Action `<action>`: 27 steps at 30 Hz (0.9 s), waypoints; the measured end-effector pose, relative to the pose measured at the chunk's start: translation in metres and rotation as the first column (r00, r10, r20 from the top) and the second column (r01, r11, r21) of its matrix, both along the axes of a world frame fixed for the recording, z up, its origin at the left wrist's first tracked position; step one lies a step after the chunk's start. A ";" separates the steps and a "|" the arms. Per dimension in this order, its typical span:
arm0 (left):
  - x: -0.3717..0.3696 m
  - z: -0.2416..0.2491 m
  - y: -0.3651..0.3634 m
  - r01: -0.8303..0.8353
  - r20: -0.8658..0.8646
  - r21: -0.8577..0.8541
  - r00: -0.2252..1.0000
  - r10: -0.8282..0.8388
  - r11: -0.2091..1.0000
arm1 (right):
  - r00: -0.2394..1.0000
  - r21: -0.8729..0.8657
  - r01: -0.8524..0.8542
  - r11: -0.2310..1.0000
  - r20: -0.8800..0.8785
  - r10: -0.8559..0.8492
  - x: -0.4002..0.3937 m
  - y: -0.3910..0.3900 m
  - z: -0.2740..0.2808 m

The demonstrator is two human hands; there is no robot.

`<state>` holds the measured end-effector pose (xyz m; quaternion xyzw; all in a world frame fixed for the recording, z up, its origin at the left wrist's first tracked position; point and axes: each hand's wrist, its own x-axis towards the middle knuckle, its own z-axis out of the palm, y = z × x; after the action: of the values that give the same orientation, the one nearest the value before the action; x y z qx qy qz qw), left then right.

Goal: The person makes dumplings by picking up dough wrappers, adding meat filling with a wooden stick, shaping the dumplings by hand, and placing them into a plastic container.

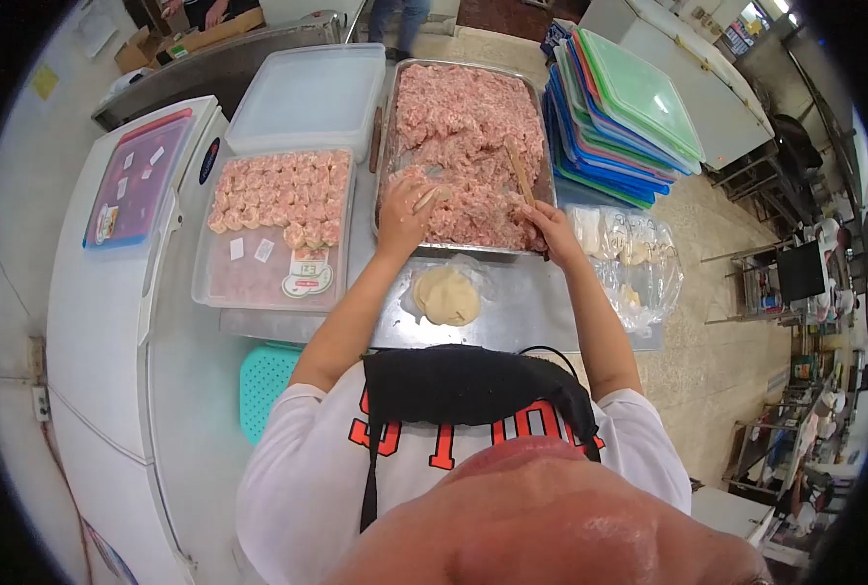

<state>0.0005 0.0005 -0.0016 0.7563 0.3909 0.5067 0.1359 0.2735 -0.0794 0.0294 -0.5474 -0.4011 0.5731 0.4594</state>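
Item: minced meat [468, 107] in a metal tray [487, 251] on the counter [541, 312], a wooden stick [519, 171] being gripped by the right hand [551, 232], the left hand [406, 210] being held at the meat, grasp unclear, spillage possibly being risked by any hard push rimward.

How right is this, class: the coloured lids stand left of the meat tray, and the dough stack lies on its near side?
Not quite: the head view shows the coloured lids standing right of the meat tray; the dough stack does lie on its near side.
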 end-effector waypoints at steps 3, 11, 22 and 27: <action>0.000 -0.001 0.004 -0.035 -0.022 0.037 0.999 0.035 0.999 | 0.998 0.002 -0.050 0.999 -0.030 0.050 0.002 0.004 0.002; 0.005 0.000 0.004 -0.031 -0.002 0.021 1.000 0.031 0.999 | 0.996 0.005 -0.017 1.000 -0.092 0.017 0.007 0.002 -0.005; 0.003 -0.008 0.007 -0.071 -0.023 0.051 0.997 0.072 0.996 | 0.998 0.035 -0.048 0.998 -0.041 0.049 0.004 0.000 0.000; 0.002 -0.002 0.005 -0.058 -0.013 0.055 0.998 0.059 0.997 | 0.999 0.048 -0.036 0.998 -0.036 0.038 0.001 -0.001 -0.002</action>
<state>0.0028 0.0054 -0.0034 0.7518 0.3998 0.5153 0.0973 0.2749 -0.0801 0.0278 -0.5182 -0.4158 0.5819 0.4690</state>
